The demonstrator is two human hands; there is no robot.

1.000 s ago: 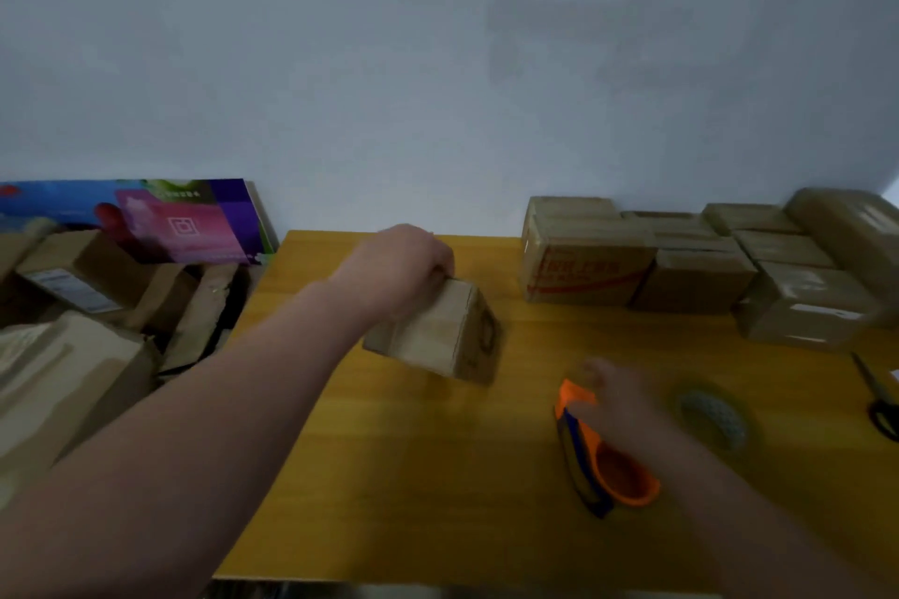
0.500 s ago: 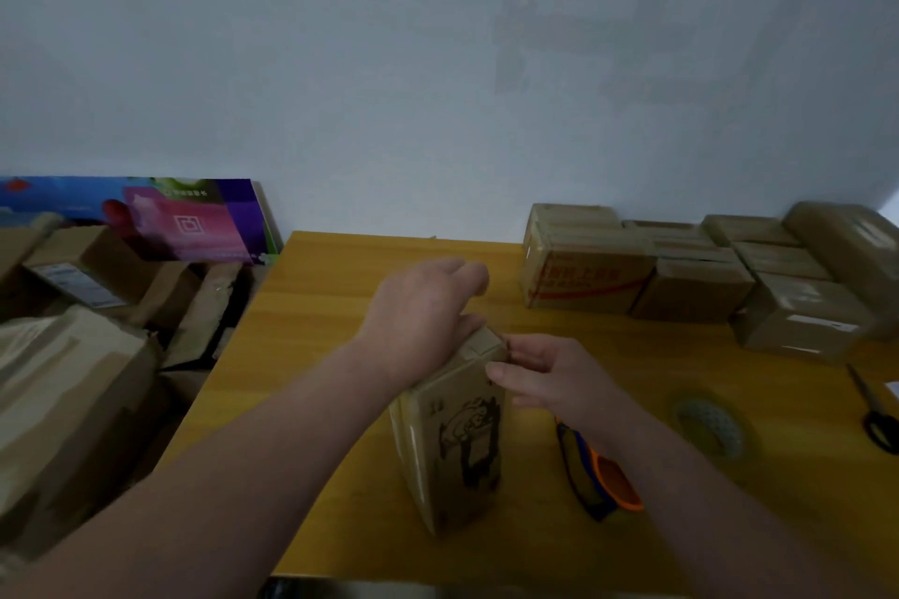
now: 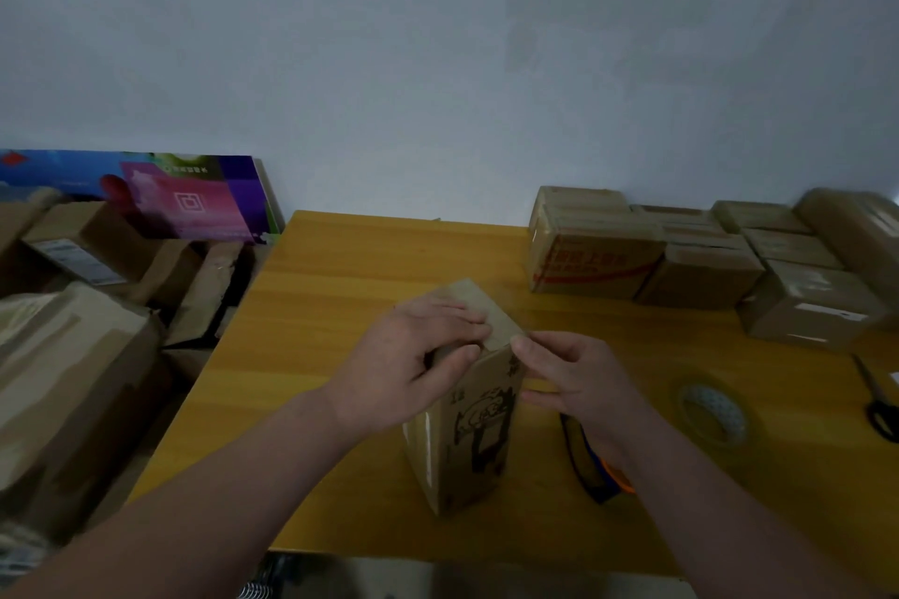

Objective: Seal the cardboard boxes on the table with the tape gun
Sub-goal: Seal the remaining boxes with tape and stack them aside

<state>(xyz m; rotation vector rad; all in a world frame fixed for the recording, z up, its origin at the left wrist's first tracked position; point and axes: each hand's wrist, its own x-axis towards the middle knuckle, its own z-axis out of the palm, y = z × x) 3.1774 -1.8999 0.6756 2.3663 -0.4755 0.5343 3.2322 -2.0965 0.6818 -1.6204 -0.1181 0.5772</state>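
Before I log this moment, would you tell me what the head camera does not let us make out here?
- Tape gun: mostly hidden under the right hand and forearm.
- Top flaps of the upright box: covered by the left hand, so their closure is unclear.
- Scissors: cut off by the right edge.
- Print on the red-striped box: too blurred to read.
- Tape roll: blurred.

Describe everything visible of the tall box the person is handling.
The tall box is plain brown cardboard, standing upright on the yellow table near its front edge. A dark cartoon print marks its near face. The left hand presses its top flaps down; the right hand touches the upper right edge.
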